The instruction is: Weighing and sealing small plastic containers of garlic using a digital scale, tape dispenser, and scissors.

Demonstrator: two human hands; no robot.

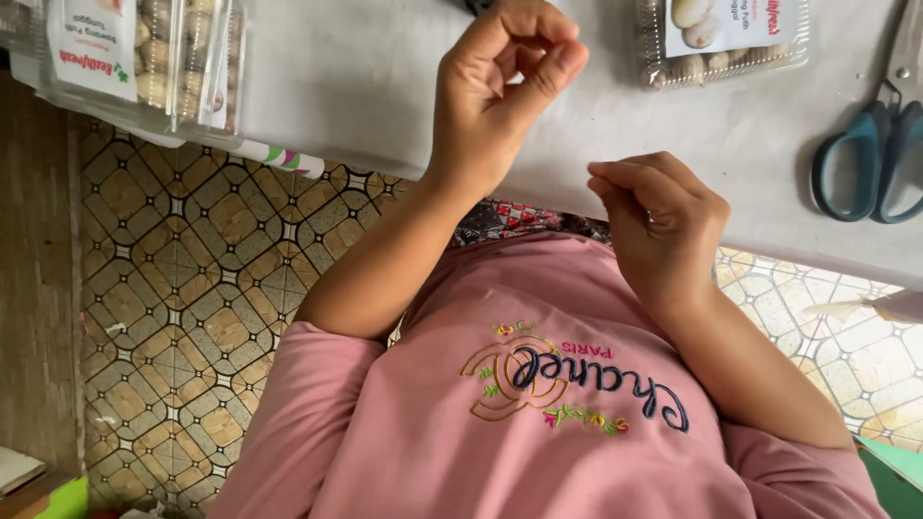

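Note:
My left hand (500,91) is raised over the white table (365,86), thumb and fingertips pinched together, with nothing visible between them. My right hand (659,216) hovers at the table's near edge with its fingers curled in and a ring on one finger; nothing shows in it. The two hands are a short way apart. My pink embroidered shirt (538,423) fills the lower part of the view.
A clear plastic box of pale round pieces (144,58) overhangs the table's left end, and a similar box (721,38) lies at the far right. Teal-handled scissors (865,159) lie at the right edge. Patterned floor tiles (192,288) show below.

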